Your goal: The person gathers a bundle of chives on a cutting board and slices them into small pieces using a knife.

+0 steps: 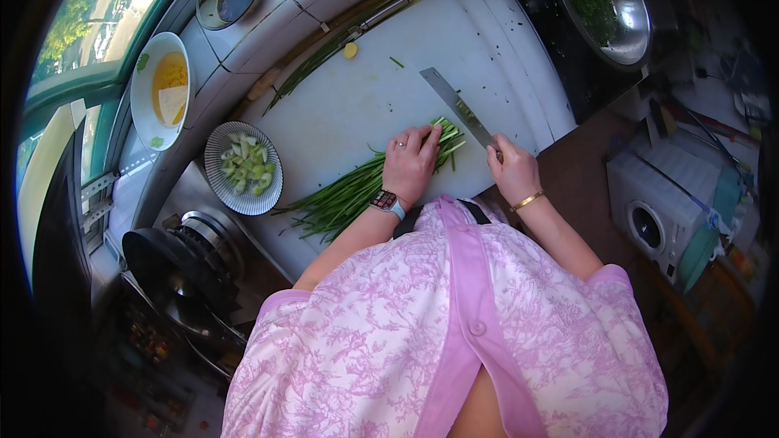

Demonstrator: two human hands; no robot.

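A bundle of green chives (350,191) lies on the white countertop (365,91), its cut ends towards the right. My left hand (412,158) presses down on the bundle near those ends, fingers bent over the stalks. In my right hand (514,167) is the handle of a kitchen knife (457,106). Its broad blade points up and to the left, apart from the chives, with green bits stuck to it. Small green scraps are scattered on the surface around the blade.
A striped bowl (210,161) of chopped scallion stands left of the chives, near a black wok (164,274). A peeler (383,12) and loose stalks (316,64) lie at the back. A steel bowl (636,27) holds chopped greens. A bowl with yellow liquid (140,91) sits by the window.
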